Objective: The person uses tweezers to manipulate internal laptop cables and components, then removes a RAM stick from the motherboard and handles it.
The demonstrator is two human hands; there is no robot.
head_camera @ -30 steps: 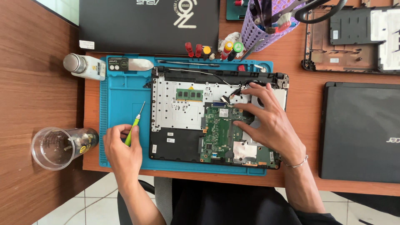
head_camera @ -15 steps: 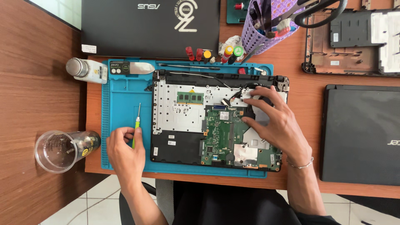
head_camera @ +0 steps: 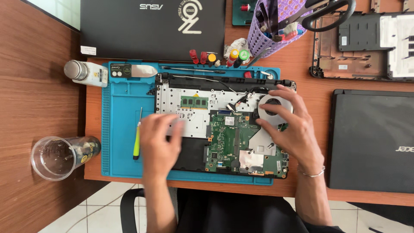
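The opened laptop (head_camera: 224,129) lies on the blue mat (head_camera: 120,129) on the counter (head_camera: 302,69). The right hand (head_camera: 289,129) rests spread over its fan (head_camera: 272,110); the left hand (head_camera: 161,140), fingers loosely open, blurs beside a green screwdriver (head_camera: 137,140). A clear cup (head_camera: 54,157) seemingly holds small parts; a purple basket (head_camera: 276,26) carries scissors (head_camera: 319,15).

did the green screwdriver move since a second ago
Yes. The green-handled screwdriver, earlier held in the left hand, now lies on the blue mat; the hand has shifted right over the open laptop.
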